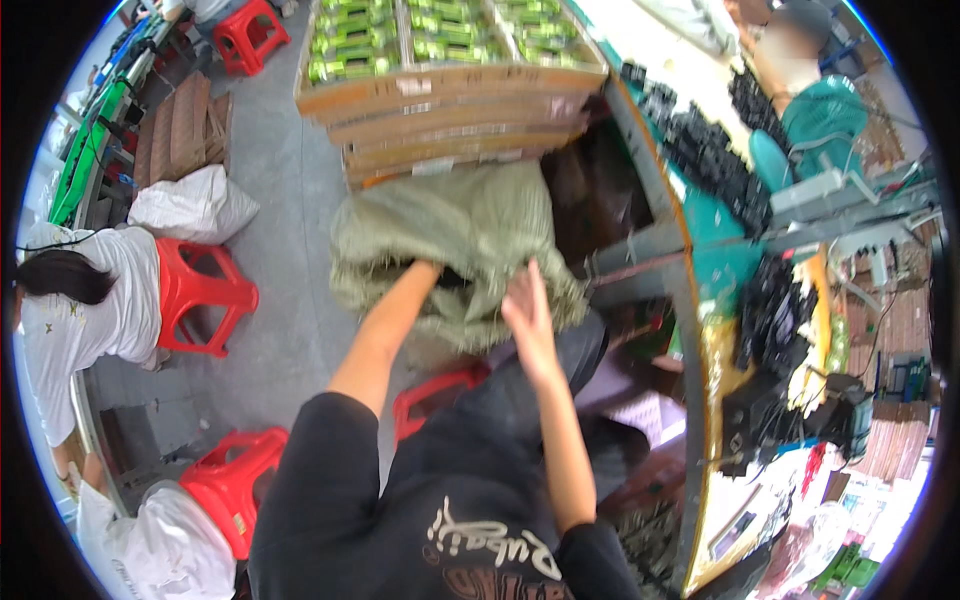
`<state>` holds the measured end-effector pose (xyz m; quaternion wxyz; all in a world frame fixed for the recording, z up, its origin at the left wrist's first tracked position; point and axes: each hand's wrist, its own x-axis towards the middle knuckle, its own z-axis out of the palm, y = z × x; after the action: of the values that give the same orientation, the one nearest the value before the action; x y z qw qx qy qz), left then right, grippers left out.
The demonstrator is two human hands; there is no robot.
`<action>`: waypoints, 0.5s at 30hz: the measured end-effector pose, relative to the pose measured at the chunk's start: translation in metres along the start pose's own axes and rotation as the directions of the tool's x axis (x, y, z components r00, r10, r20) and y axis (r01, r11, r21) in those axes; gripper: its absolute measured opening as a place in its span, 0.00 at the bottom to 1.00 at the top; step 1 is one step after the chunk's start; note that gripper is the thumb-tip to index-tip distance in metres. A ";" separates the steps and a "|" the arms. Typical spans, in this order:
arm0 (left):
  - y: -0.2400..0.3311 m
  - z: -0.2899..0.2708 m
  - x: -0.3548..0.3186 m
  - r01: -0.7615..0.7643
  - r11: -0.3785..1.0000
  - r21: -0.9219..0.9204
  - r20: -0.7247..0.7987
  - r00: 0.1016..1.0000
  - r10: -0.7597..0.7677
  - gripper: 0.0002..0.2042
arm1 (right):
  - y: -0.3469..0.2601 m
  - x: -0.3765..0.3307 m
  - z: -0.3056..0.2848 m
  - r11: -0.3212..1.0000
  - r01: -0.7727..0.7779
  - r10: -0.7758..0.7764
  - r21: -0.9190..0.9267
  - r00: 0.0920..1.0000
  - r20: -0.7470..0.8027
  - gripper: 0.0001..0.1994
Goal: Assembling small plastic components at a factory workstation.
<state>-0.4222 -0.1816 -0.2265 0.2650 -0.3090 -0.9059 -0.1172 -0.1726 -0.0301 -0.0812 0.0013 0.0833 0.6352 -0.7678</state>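
One sack (pixel 450 215) encloses left grip (pixel 425 273), touches right grip (pixel 526 298); I cannot tell either's hold.

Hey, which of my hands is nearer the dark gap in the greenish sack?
Left. Your left hand reaches into the dark gap, mostly hidden; your right hand is off to its right, over the sack's fabric.

Stacked cartons (pixel 460 112) just behind sack (pixel 450 212) — workbench (pixel 716 290) right, stools (pixel 205 290) left on floor (pixel 285 215).
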 end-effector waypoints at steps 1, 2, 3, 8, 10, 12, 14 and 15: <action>-0.007 -0.003 0.024 -0.002 1.000 0.010 -0.032 0.999 0.002 0.27 | 0.003 -0.017 -0.001 1.000 -0.021 0.021 0.017 1.000 0.018 0.33; -0.014 -0.007 0.049 -0.002 1.000 0.021 -0.066 0.998 0.003 0.27 | 0.007 -0.033 -0.002 1.000 -0.029 0.029 -0.006 0.999 0.028 0.34; -0.006 -0.009 0.074 -0.008 1.000 0.004 -0.106 0.994 0.008 0.27 | 0.004 -0.050 -0.008 0.998 -0.070 0.070 -0.005 0.997 0.014 0.33; -0.017 -0.027 0.166 0.004 1.000 0.011 -0.217 0.976 -0.001 0.27 | 0.021 -0.132 -0.024 0.981 -0.191 0.196 0.044 0.969 -0.153 0.30; -0.014 -0.024 0.184 0.009 1.000 0.001 -0.227 0.974 -0.008 0.27 | 0.019 -0.159 -0.030 0.972 -0.213 0.231 0.097 0.938 -0.259 0.29; -0.004 -0.022 0.197 0.003 1.000 -0.013 -0.224 0.975 -0.006 0.27 | 0.024 -0.184 -0.047 0.978 -0.195 0.207 0.069 0.921 -0.330 0.29; 0.002 -0.008 0.195 -0.005 0.999 -0.035 -0.199 0.980 -0.002 0.27 | 0.030 -0.204 -0.062 0.980 -0.192 0.191 0.045 0.869 -0.457 0.28; 0.008 -0.006 0.197 -0.015 0.999 -0.043 -0.189 0.982 0.007 0.27 | 0.030 -0.213 -0.070 0.982 -0.187 0.179 0.037 0.838 -0.516 0.27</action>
<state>-0.5467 -0.0796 -0.1126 0.3435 -0.3074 -0.8721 -0.1645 0.0500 0.0097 -0.0956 -0.0957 0.3466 0.6069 -0.7088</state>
